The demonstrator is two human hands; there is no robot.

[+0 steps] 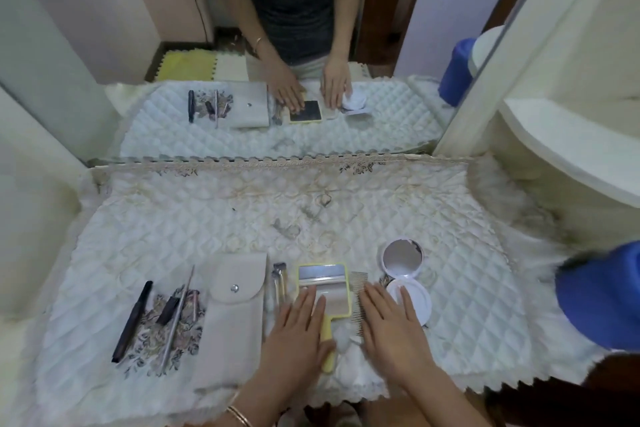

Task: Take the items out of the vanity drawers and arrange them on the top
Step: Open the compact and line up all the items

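On the quilted white cover (242,218) of the vanity top, items lie in a row near the front edge. My left hand (298,329) lies flat, fingers apart, over the lower part of a yellow hand mirror (323,282). My right hand (391,326) lies flat over a metal comb (358,282), its fingertips touching the lid of an open white compact (403,262). Left of the mirror lie makeup brushes (278,279), a beige snap pouch (232,319), a thin metal rod (178,314), two short dark tubes (168,310) and a black pen-like stick (133,319).
A large wall mirror (311,45) stands at the back and reflects the person and the items. A blue round container (602,295) sits at the right edge. Cream curved shelves (571,149) rise at the right. The rear half of the cover carries nothing.
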